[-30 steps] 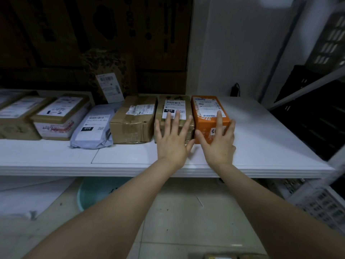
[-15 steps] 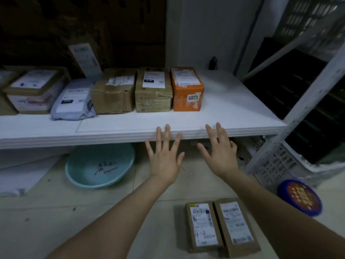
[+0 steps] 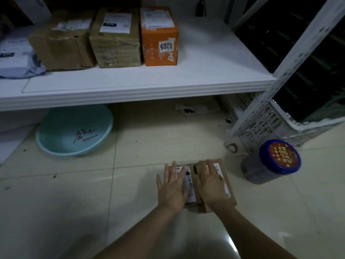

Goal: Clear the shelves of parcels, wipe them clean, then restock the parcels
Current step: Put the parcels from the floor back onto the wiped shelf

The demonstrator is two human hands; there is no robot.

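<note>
Two flat cardboard parcels side by side, touching, on glossy tiled floor (image 3: 74, 212) below and in front of white shelf (image 3: 141, 86). Left hand (image 3: 172, 189) flat on left parcel (image 3: 190, 195), fingers spread, not gripping. Right hand (image 3: 210, 184) flat on right parcel (image 3: 228, 191), fingers likewise extended. On shelf: orange box (image 3: 158, 42), two taped brown boxes beside it. Under shelf: round pale-blue basin (image 3: 74, 130).
</note>
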